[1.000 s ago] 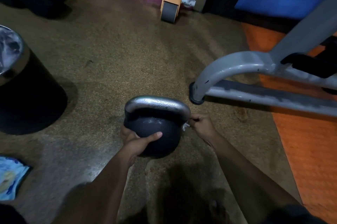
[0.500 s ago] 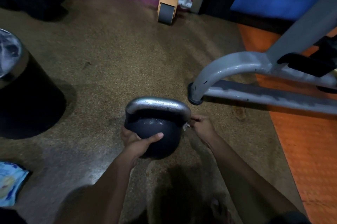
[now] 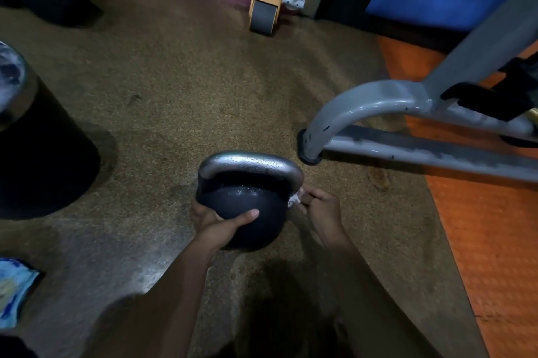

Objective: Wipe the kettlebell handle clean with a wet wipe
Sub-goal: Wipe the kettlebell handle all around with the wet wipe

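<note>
Here, the kettlebell [image 3: 244, 206] sits on the speckled floor [image 3: 180, 101]. The left hand [image 3: 215, 223] grips its dark body; the right hand [image 3: 321, 212] pinches a white wet wipe [image 3: 294, 199] against the handle [image 3: 250, 162] base. No writing is legible.

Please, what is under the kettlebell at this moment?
The left hand cups the round body of the kettlebell from below, thumb across its front. Beneath lies the speckled floor. Whether the kettlebell touches the floor cannot be seen, because the body and hand cover it.
</note>
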